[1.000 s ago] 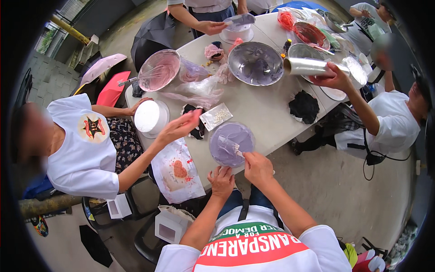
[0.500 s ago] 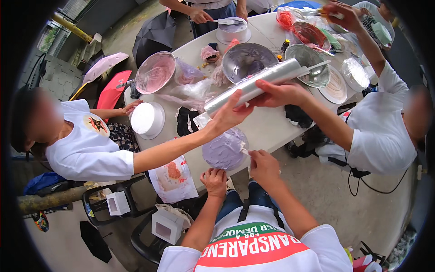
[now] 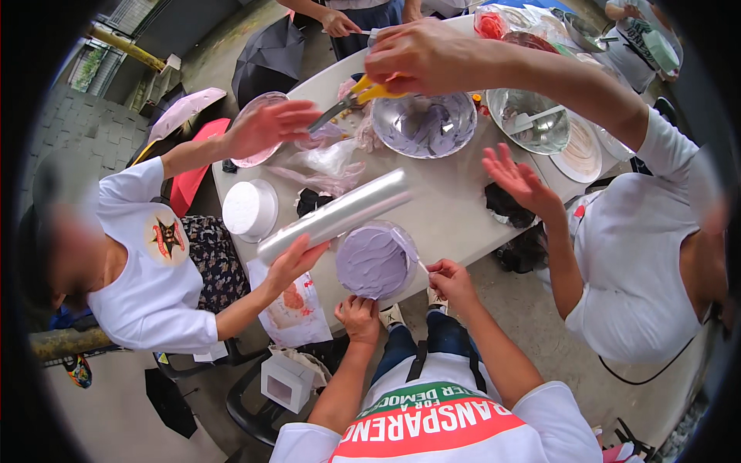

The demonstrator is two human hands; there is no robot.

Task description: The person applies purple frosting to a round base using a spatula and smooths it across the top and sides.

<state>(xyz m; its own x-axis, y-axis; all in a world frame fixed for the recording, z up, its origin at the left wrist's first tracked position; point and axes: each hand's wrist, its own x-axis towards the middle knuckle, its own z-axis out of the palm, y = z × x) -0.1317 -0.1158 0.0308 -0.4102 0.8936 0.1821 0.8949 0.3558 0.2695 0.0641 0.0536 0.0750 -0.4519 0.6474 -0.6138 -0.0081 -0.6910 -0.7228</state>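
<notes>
A round cake covered in lilac frosting [image 3: 373, 259] stands near the table's front edge, right before me. My left hand [image 3: 359, 319] is at its near side, fingers curled on the edge of the cake stand beneath, which is mostly hidden. Pinched in my right hand [image 3: 454, 283] is a slim white spatula [image 3: 421, 265], its tip against the cake's right side. Just beyond the cake, the co-worker on the left holds a foil roll [image 3: 340, 216]. The co-worker on the right holds yellow-handled scissors [image 3: 363, 96] over the table, close to the other's raised hand.
A white frosted cake [image 3: 250, 208] stands to the left. Farther back are a metal bowl with lilac frosting [image 3: 424, 127], another bowl with a white spatula [image 3: 529, 116] and crumpled plastic bags [image 3: 328, 162]. A stained paper sheet [image 3: 293, 309] hangs at the table's near-left edge.
The foil roll has passed to the left co-worker and come lower, nearer the cake. Scissors have come in from the right co-worker. My right hand has shifted slightly, the spatula staying at the cake's side.
</notes>
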